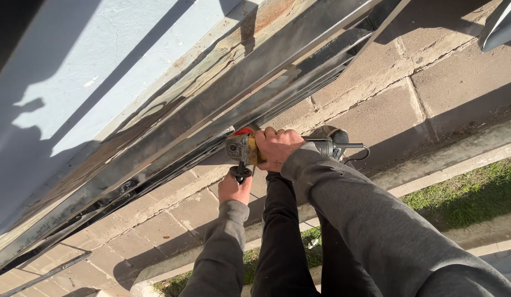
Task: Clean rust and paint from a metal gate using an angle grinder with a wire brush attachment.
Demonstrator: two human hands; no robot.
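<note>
The right hand [276, 147] is gripping the angle grinder [250, 149] tight around its body, pressing it against the metal frame [222, 99], while the left hand [234, 188] is closing around the side handle [240, 171] below, above the paving [376, 104].

The angle grinder [250, 149] has a yellow body, a dull silver-grey gear head, a red guard edge at the top and a black rear with a black cord. Its side handle [240, 171] is black. Beside the grinder, the metal frame [211, 118] is bare grey steel streaked with rust-brown and dark smears. Above the frame, the wall [96, 60] is pale blue-white, crossed by dark shadow. Both sleeves [376, 231] are heathered grey; the trousers [283, 242] are black. Below the grinder, the paving [387, 110] is beige-brown blocks with darker joints, bordered by a strip of green grass [464, 192].
</note>
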